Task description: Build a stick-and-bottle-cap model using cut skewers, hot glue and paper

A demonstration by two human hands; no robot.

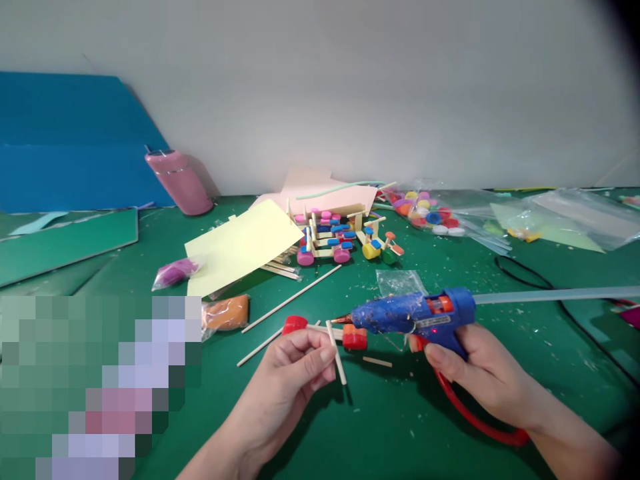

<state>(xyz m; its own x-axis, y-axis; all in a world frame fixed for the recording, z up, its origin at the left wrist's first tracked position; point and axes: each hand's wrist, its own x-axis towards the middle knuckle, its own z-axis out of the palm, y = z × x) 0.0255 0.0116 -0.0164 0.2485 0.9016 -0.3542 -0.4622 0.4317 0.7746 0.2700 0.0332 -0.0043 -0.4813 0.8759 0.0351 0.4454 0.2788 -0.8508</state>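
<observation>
My left hand [305, 363] pinches a short wooden stick [340, 363] between thumb and fingers. In my right hand [480, 363] is a blue hot glue gun [400, 313], its handle gripped and its red light lit. The gun's copper nozzle [343, 319] points left, close to the upper end of the stick; whether they touch I cannot tell. A clear glue stick [550, 294] juts from the gun's back. Just behind my left hand lie a red bottle-cap wheel [295, 325] and a red-orange one [355, 337], with pale sticks between them, partly hidden by my fingers.
Several small stick-and-cap cars [327, 243] stand mid-table. Yellow paper [245, 243], an orange clay packet [225, 312] and a purple one [175, 272] lie left. A pink tumbler [180, 183] leans behind. Bagged colored caps [425, 212] and a black cable [575, 317] are right.
</observation>
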